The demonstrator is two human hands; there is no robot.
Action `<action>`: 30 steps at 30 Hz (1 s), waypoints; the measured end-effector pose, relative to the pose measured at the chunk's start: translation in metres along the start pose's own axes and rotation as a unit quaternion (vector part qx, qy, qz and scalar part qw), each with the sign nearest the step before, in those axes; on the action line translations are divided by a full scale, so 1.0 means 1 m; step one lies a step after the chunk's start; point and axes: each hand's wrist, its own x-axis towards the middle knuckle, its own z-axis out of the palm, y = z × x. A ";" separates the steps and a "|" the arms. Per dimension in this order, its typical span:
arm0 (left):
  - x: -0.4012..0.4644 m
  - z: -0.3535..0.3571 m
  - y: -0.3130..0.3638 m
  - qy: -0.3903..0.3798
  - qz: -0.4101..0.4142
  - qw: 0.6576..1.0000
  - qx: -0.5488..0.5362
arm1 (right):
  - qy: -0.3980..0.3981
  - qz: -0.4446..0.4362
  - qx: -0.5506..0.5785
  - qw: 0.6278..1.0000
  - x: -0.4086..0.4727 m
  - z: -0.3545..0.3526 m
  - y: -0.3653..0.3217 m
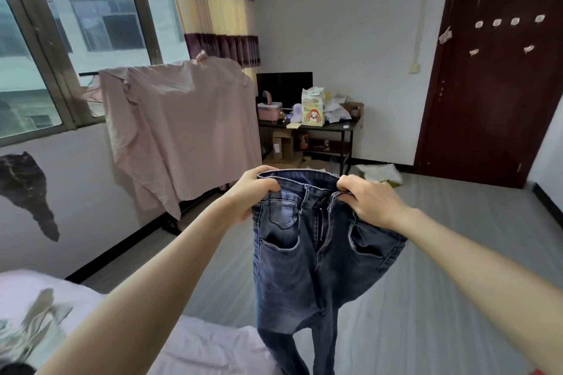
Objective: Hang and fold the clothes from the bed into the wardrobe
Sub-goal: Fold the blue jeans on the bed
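A pair of dark blue jeans [307, 255] hangs in the air in front of me, front side toward me, fly open, legs dropping toward the bed. My left hand [253, 194] grips the waistband at its left end. My right hand [371, 201] grips the waistband at its right end. The bed [207, 341] with a pale sheet lies at the lower left, and a light patterned cloth [33, 326] lies on it at the far left. No wardrobe is in view.
A pink shirt [179, 127] hangs over a clothes rack by the window. A cluttered dark side table [332, 126] stands against the far wall, boxes beneath it. A dark red door [493, 69] is at the right. Grey floor [441, 252] stretches ahead.
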 end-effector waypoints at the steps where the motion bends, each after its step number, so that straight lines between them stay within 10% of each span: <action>1: -0.003 -0.002 0.000 -0.015 0.002 1.000 -0.004 | -0.002 0.020 0.010 1.000 0.002 -0.001 -0.002; 11: -0.013 0.009 -0.008 -0.009 0.055 0.994 0.095 | -0.132 0.215 0.258 0.933 0.034 -0.022 -0.025; 19: -0.016 0.024 0.000 -0.061 0.065 0.991 -0.103 | -0.030 0.402 0.597 0.694 0.060 -0.048 -0.029; 30: -0.018 0.020 0.023 -0.028 0.110 0.986 -0.123 | 0.043 0.309 0.425 0.849 0.068 -0.063 -0.027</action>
